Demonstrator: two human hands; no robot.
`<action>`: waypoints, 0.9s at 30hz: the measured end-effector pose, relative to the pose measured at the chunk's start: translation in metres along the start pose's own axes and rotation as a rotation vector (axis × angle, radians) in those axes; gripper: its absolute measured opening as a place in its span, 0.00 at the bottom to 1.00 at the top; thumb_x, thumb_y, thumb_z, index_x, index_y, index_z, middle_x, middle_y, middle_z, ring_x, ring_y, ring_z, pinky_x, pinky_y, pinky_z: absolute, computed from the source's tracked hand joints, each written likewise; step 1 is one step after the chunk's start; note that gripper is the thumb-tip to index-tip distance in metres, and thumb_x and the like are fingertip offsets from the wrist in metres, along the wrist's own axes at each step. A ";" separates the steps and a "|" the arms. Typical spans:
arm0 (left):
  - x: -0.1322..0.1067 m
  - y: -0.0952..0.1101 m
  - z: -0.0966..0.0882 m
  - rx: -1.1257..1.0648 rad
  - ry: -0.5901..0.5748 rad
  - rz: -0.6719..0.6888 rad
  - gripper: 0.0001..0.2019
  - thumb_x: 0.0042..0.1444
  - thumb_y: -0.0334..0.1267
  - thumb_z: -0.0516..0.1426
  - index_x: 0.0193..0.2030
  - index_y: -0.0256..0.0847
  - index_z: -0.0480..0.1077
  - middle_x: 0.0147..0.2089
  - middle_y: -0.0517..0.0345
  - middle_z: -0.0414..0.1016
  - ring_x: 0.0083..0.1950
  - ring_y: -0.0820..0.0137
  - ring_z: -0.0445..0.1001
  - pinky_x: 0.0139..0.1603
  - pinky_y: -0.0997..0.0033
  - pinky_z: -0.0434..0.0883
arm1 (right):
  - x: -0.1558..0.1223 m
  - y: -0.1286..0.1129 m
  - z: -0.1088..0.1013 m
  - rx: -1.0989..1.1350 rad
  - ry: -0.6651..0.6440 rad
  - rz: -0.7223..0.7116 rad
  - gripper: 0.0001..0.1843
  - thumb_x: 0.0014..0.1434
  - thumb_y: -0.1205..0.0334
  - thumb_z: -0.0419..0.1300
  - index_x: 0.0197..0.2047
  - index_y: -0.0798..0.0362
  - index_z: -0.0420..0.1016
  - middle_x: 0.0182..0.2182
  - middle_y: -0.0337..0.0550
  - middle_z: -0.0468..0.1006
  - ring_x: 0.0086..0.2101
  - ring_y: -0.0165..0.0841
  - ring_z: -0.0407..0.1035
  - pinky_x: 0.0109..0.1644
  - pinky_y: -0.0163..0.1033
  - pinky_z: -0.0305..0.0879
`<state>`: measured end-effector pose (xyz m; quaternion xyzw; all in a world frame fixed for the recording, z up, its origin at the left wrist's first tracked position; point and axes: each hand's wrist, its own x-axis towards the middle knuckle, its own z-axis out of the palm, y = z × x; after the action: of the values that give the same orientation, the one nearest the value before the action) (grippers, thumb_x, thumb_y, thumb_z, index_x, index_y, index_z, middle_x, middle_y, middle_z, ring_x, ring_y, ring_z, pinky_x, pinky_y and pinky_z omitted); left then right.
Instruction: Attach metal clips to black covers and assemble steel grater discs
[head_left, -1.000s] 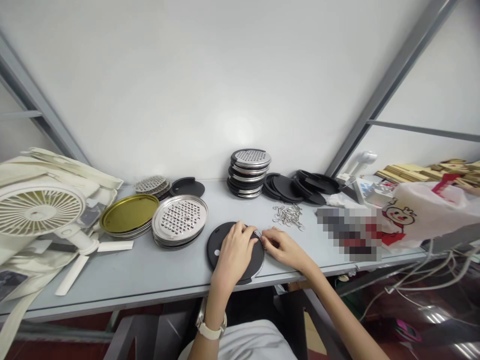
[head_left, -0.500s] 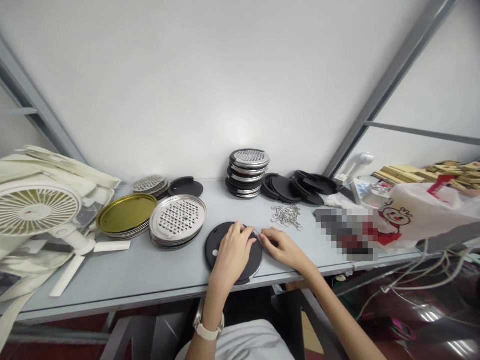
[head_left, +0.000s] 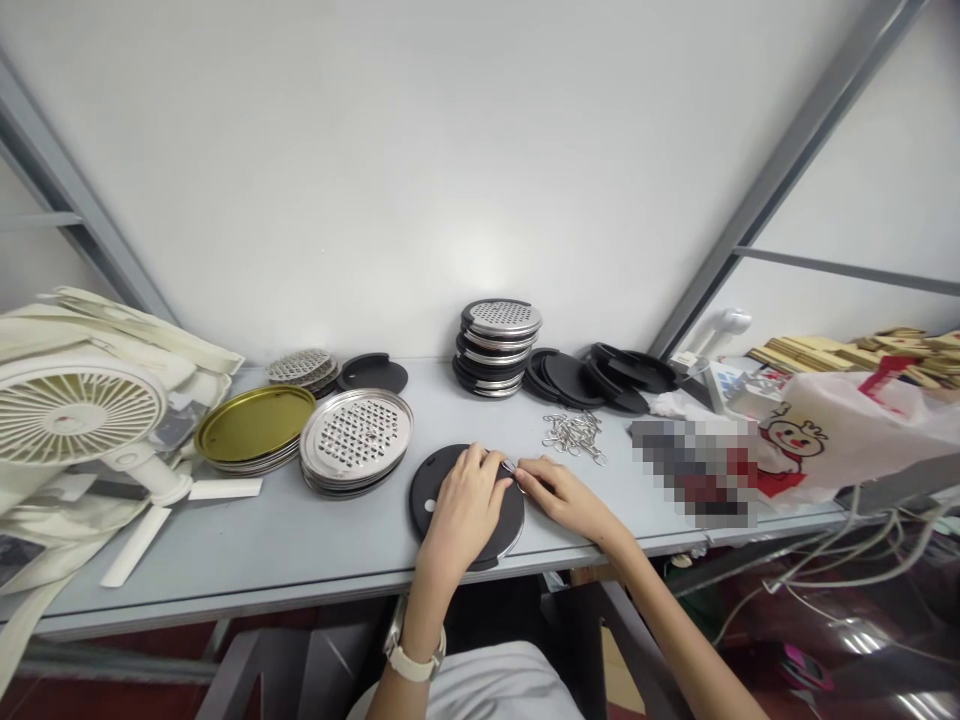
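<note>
A round black disc [head_left: 439, 485] lies flat near the front edge of the grey table [head_left: 300, 545]. My left hand [head_left: 466, 507] rests on top of it, fingers curled over its right rim. My right hand [head_left: 559, 493] is just to the right, fingertips pinched on a small metal clip [head_left: 511, 467] at the disc's edge. The two hands nearly touch there. A loose pile of similar metal clips [head_left: 575, 434] lies a short way behind my right hand.
Perforated metal plates [head_left: 357, 430] and gold-coloured plates [head_left: 254, 424] are stacked to the left, beside a white fan [head_left: 79, 412]. A stack of assembled discs [head_left: 499, 346] and black discs [head_left: 596, 374] stand at the back. A plastic bag [head_left: 847, 430] lies at right.
Both hands stay on the disc with only slight finger movement at its right rim. The view has shifted a little.
</note>
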<state>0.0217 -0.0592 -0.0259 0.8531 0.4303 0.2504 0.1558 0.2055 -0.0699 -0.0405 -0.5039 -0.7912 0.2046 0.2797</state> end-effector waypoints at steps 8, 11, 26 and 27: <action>0.001 0.000 -0.002 -0.021 0.003 0.021 0.11 0.65 0.37 0.49 0.52 0.45 0.66 0.45 0.54 0.65 0.49 0.64 0.67 0.48 0.64 0.68 | 0.000 0.003 0.001 -0.006 0.000 0.015 0.21 0.69 0.54 0.44 0.27 0.52 0.63 0.23 0.36 0.68 0.28 0.31 0.61 0.39 0.38 0.59; 0.001 0.000 -0.002 -0.031 0.003 0.021 0.10 0.65 0.36 0.49 0.51 0.45 0.66 0.45 0.54 0.65 0.49 0.64 0.67 0.48 0.64 0.68 | -0.001 0.004 0.001 -0.005 0.008 0.018 0.21 0.69 0.54 0.44 0.26 0.52 0.62 0.23 0.36 0.67 0.27 0.31 0.61 0.38 0.37 0.59; 0.000 0.000 -0.001 -0.037 0.010 0.029 0.10 0.65 0.37 0.49 0.50 0.45 0.68 0.45 0.54 0.64 0.48 0.65 0.66 0.49 0.64 0.68 | -0.002 0.005 0.001 0.036 0.057 0.087 0.21 0.69 0.52 0.43 0.26 0.51 0.58 0.22 0.34 0.63 0.26 0.30 0.61 0.33 0.35 0.57; 0.000 0.000 0.000 -0.035 0.010 0.034 0.10 0.65 0.37 0.48 0.50 0.46 0.68 0.45 0.54 0.64 0.48 0.64 0.67 0.49 0.64 0.68 | -0.002 0.005 0.001 0.036 0.058 0.089 0.21 0.69 0.52 0.43 0.26 0.51 0.58 0.22 0.34 0.63 0.26 0.30 0.61 0.33 0.35 0.57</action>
<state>0.0212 -0.0588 -0.0258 0.8562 0.4121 0.2648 0.1643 0.2092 -0.0701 -0.0448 -0.5393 -0.7557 0.2161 0.3022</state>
